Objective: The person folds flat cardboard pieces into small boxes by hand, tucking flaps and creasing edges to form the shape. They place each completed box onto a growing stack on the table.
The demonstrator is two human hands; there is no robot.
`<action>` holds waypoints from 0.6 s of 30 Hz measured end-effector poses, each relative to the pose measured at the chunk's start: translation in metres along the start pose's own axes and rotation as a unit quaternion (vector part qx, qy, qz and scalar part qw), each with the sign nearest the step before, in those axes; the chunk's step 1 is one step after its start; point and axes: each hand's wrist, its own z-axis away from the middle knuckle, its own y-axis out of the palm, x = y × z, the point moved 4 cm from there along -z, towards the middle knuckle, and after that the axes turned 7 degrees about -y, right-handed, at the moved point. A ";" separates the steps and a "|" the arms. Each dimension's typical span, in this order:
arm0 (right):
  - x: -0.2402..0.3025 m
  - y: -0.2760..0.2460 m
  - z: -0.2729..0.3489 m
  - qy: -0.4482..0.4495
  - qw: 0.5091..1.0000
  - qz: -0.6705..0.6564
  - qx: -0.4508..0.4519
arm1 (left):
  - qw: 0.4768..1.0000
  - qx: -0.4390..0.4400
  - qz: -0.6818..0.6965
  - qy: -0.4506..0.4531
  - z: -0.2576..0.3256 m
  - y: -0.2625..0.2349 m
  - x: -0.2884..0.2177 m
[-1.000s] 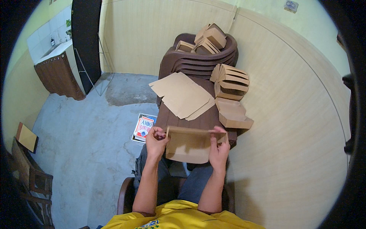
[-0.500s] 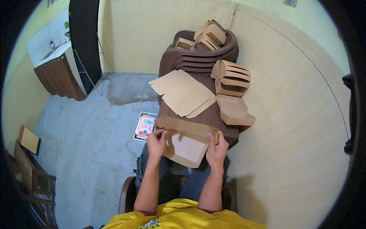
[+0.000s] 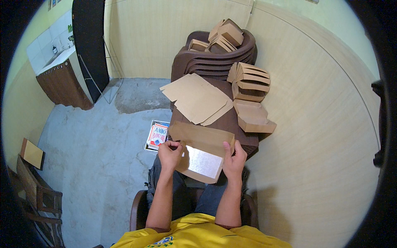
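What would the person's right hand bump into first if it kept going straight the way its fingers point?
Probably the brown table: the right hand, gripping the cardboard sheet, points up-picture toward the table's near edge. Beyond lie folded boxes. Depth is uncertain.

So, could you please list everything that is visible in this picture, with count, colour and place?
Cardboard box blank: one, brown with silvery inner side, held in both hands over the lap.
Flat cardboard blanks: a pile, brown, on the table, left part.
Folded boxes: several, brown, on the table's right side; more on the chairs behind.
Table: one, dark brown, in front of the person.
Stacked plastic chairs: a stack, dark brown, behind the table.
Booklet: one, red and white, on the floor, left of the table.
Cabinet with sink: one, brown, far left.
Left hand: grips the blank's left edge.
Right hand: grips its right edge.
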 end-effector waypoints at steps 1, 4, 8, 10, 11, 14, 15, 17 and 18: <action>0.000 0.001 0.000 0.005 1.000 -0.006 0.003 | 0.999 -0.030 -0.033 0.020 0.004 0.000 -0.004; 0.000 0.002 0.001 0.000 1.000 0.003 -0.006 | 0.984 -0.099 -0.103 0.108 0.013 -0.003 -0.019; -0.002 -0.004 0.001 0.009 0.998 -0.024 -0.056 | 0.997 -0.013 -0.027 0.067 0.010 -0.002 -0.020; -0.003 -0.007 0.001 0.024 0.997 -0.028 -0.073 | 0.998 0.023 0.005 0.055 0.010 -0.001 -0.020; -0.003 -0.007 0.000 0.025 0.997 -0.029 -0.066 | 0.999 0.044 0.021 0.025 0.010 0.001 -0.019; -0.003 -0.007 0.000 0.029 0.996 -0.032 -0.078 | 0.999 0.031 0.012 0.038 0.013 0.001 -0.025; -0.002 -0.007 0.001 0.022 0.995 -0.035 -0.092 | 0.999 0.031 0.001 0.030 0.014 0.002 -0.026; -0.001 -0.005 0.002 0.024 0.993 -0.046 -0.104 | 0.999 0.039 0.009 0.021 0.013 0.004 -0.027; -0.002 -0.004 0.003 0.032 0.993 -0.054 -0.103 | 0.998 0.021 -0.003 0.053 0.014 0.004 -0.029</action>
